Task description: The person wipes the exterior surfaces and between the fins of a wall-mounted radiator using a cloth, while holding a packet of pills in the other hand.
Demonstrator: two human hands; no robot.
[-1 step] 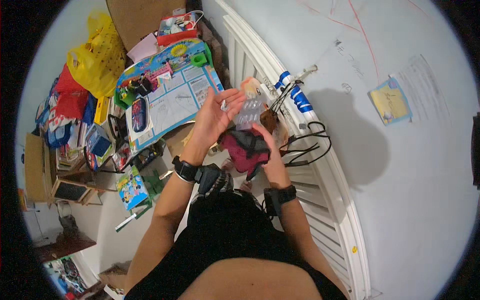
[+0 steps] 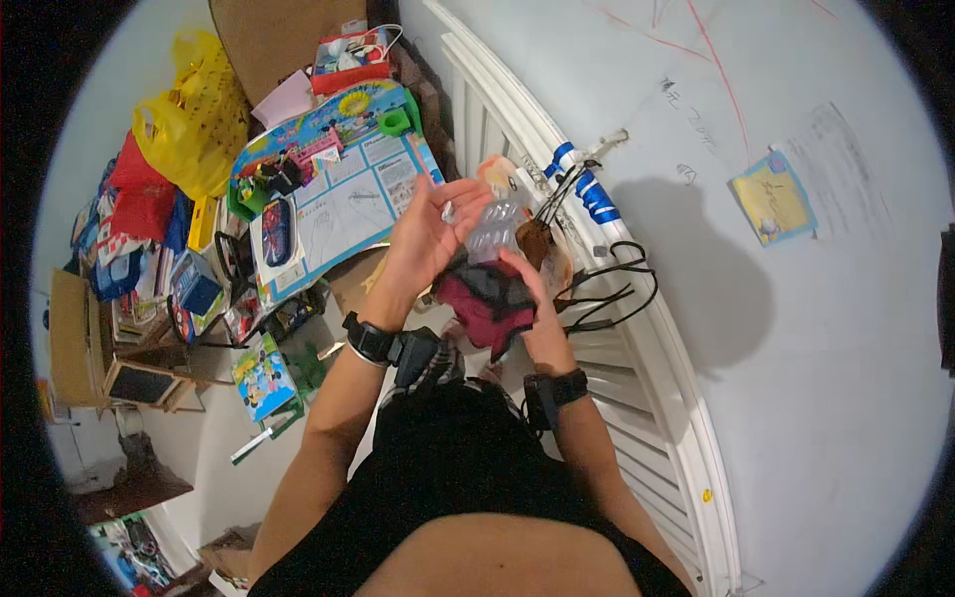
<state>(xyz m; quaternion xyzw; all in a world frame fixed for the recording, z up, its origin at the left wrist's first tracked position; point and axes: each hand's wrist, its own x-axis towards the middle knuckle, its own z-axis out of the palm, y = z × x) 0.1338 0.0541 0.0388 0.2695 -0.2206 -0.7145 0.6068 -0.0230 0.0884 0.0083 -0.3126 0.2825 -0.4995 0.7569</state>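
My left hand point(image 2: 426, 237) is turned palm up with its fingers stretched out. A small whitish piece point(image 2: 448, 212) rests on the palm, too small to name. My right hand point(image 2: 540, 310) is just to the right, its palm side against a crumpled maroon and black cloth point(image 2: 485, 306). That cloth hangs between my hands, seemingly gripped by the right one, whose thumb is hidden. Just beyond the fingertips is a clear ridged plastic container point(image 2: 492, 231), possibly a bottle. Black straps circle both wrists, each carrying a dark box.
On the left, a table with a printed sheet point(image 2: 343, 204) holds a pencil case point(image 2: 279, 231) and small toys. A yellow plastic bag point(image 2: 199, 119) tops a pile of goods. A white slatted rail point(image 2: 647, 368) with black cords point(image 2: 617, 289) runs along the right wall.
The maroon and black cloth has shifted slightly in its folds and now hangs a little lower. Both hands stay nearly where they were.
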